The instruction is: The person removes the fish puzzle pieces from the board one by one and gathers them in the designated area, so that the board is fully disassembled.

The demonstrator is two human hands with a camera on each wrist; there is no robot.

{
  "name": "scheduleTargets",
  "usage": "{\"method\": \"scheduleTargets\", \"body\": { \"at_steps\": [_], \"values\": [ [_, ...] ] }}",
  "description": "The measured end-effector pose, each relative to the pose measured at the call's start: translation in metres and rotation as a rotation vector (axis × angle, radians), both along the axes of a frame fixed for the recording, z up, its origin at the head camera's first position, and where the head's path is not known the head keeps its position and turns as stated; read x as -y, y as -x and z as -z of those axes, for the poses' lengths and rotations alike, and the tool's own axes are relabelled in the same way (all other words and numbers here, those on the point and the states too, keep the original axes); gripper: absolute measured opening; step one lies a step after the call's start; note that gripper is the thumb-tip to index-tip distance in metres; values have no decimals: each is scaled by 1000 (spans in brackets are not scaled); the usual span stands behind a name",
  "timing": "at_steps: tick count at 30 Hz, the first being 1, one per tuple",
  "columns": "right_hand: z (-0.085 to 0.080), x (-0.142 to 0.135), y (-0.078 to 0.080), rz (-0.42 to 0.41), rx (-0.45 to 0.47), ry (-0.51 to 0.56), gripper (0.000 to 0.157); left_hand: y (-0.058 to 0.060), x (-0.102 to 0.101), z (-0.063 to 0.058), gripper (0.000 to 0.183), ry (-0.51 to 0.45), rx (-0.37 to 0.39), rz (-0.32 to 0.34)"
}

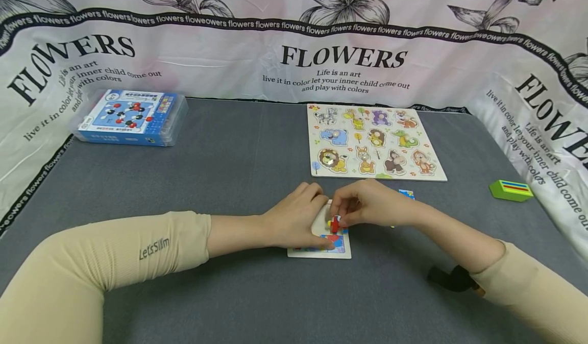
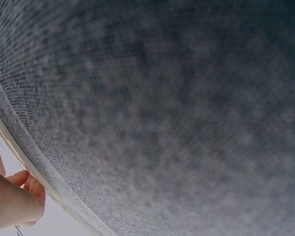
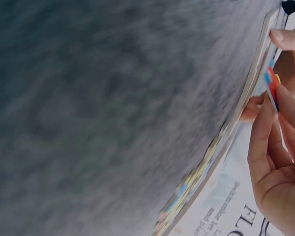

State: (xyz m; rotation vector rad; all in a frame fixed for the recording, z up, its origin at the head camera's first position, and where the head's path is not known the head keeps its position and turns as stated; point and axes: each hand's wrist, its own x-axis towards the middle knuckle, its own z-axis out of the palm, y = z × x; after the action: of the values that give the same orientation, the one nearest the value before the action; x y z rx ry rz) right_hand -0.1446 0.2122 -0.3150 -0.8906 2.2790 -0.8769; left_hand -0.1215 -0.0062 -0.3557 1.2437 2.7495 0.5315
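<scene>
A small jigsaw puzzle board [image 1: 296, 253] with a pale frame lies on the grey cloth in front of me, partly hidden by both hands. My left hand [image 1: 294, 221] holds it from the left. Its thumb lies over the colourful pieces near the front, and its bent fingers reach the back edge. Between thumb and fingertips, my right hand [image 1: 367, 203] pinches a red jigsaw piece [image 1: 335, 225] with yellow and blue parts, tilted up over the board. In the right wrist view, the pinched piece [image 3: 272, 86] appears nearly edge-on.
Behind the hands lies an animal puzzle board [image 1: 383, 139]. A blue boxed set [image 1: 128, 117] is at the back left, and a green block [image 1: 511, 190] at the right. Beside my right wrist a blue piece [image 1: 407, 194] shows. A dark object [image 1: 450, 278] sits under the right forearm.
</scene>
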Motion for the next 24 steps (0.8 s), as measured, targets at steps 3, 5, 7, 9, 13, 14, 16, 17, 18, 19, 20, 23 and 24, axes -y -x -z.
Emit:
{"method": "scheduleTargets", "body": {
  "at_steps": [3, 5, 7, 9, 13, 14, 16, 17, 18, 19, 20, 23, 24],
  "values": [
    [-1, -8, 2, 23, 23, -20, 10, 0, 0, 0, 78, 12, 0, -7],
    [-2, -14, 3, 31, 26, -28, 10, 0, 0, -1, 81, 20, 2, -11],
    [-4, -21, 5, 32, 25, -27, 9, 0, 0, -1, 81, 26, 1, -16],
    [-5, -28, 7, 33, 31, -20, 9, -1, 0, -2, 82, 30, 4, -17],
    [-6, -42, 11, 42, 30, -17, 9, -1, 0, -2, 83, 31, 9, -17],
    [-6, -46, 12, 47, 27, -18, 9, -1, 0, -2, 83, 31, 8, -17],
    [-8, -53, 14, 60, 18, -31, 10, -1, 0, -2, 82, 31, 5, -17],
    [-9, -57, 15, 68, 18, -38, 10, -1, 0, -1, 82, 29, 3, -15],
    [-10, -61, 16, 76, 24, -41, 10, -1, 0, -1, 82, 28, 1, -14],
    [-11, -65, 17, 83, 34, -44, 10, -1, 0, -1, 82, 27, -2, -12],
    [-12, -70, 19, 90, 39, -50, 10, -1, 0, -1, 82, 26, -5, -10],
    [-15, -83, 22, 103, 66, -50, 11, -1, 0, 0, 82, 20, -8, -4],
    [-16, -88, 24, 108, 77, -49, 12, 0, 0, 0, 82, 20, -7, -4]
  ]
}}
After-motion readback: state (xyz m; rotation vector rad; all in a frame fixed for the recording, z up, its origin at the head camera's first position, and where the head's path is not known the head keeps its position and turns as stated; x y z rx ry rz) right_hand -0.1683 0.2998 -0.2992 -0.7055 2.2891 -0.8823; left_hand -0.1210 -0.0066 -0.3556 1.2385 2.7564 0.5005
